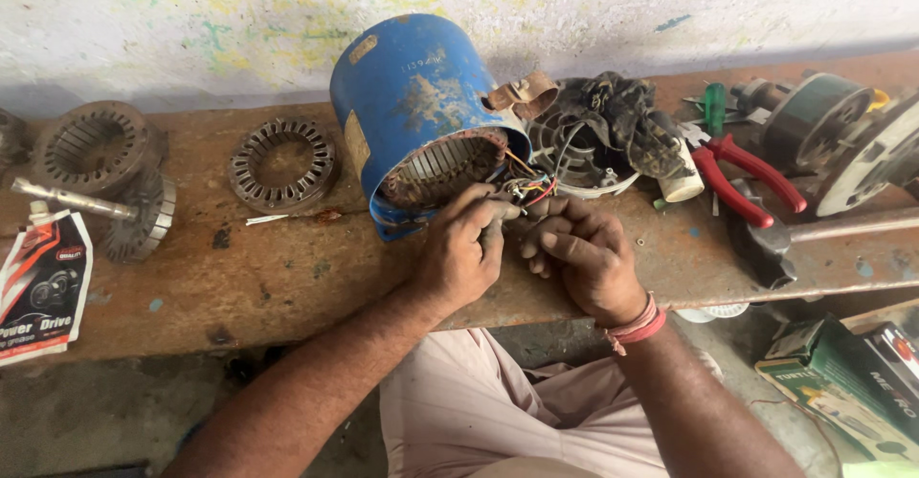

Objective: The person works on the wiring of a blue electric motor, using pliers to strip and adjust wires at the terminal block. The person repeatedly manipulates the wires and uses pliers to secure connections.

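1. Head view, by count: one blue motor shell lies on its side on the rusty workbench, open end toward the person, copper-wound core showing inside. Two loose ring-shaped cores lie to its left, a slim one and a thicker one near the bench's far left. One bundle of thin coloured wires comes out of the shell's mouth.

2. Around them: a grey fan cover with a dark rag on it sits just right of the shell. One pair of red-handled pliers, one green-handled screwdriver and one hammer lie further right, beside another motor part. A rotor on a shaft and a grease pouch rest at the left. Boxes sit below the bench on the right.

3. In the way: the two hands cover the lower ends of the wires, so how those ends are joined cannot be told.

4. Left hand: forearm comes up from lower left, fingers curled together, thumb and forefinger pinched on the wires at the shell's mouth.

5. Right hand: wrist wears a red thread band, fingers bent inward, tips closed on the same wires, touching the left hand.
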